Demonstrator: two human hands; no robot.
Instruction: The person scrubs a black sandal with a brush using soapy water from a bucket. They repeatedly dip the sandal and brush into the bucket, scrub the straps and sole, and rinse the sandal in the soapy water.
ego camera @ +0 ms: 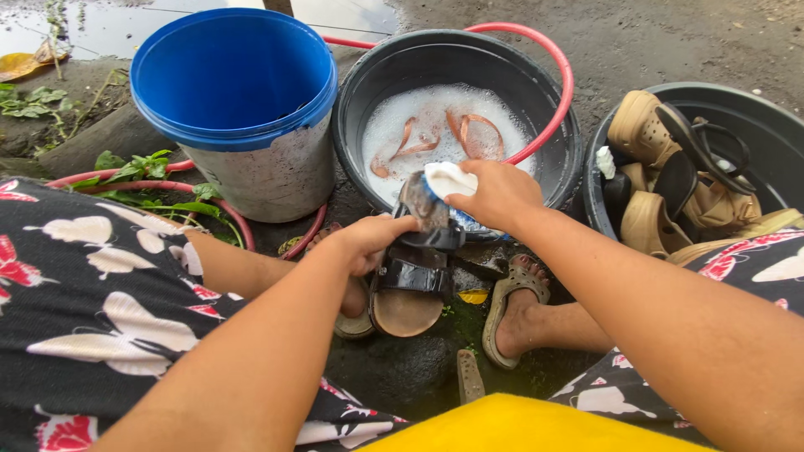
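- Outdoors on wet, dark ground point(394, 377), puddle at the top left corner, weeds along the left edge.
- Left hand point(364, 243) clenched round a black-strapped sandal point(410, 280), tan footbed facing up, held just in front of the near rim of the black basin point(360, 109).
- Right hand point(498, 194) closed on a white-and-blue scrub brush point(448, 180), bristle side pressed to the sandal's toe end; touching.
- Judged mid-scrub: suds barely visible on this sandal, no rinse showing yet.
- Soapy water in the basin, with a pair of thin brown strappy sandals point(440, 134) soaking beneath the foam; apparently waiting or already washed, cannot tell which.
- Red hose point(557, 92) looped over the basin's right rim and trailing off along the ground to the left.
- Blue bucket point(234, 92) touching the basin's left side; contents not visible from here.
- Second dark tub point(754, 117) at the right edge, piled with tan and black shoes point(670, 167), dry-looking, so likely still to do; much of the washing seems left.
- Own feet in beige sandals point(507, 305) below the basin, patterned black dress over both knees, yellow seat point(519, 423) at the bottom edge.
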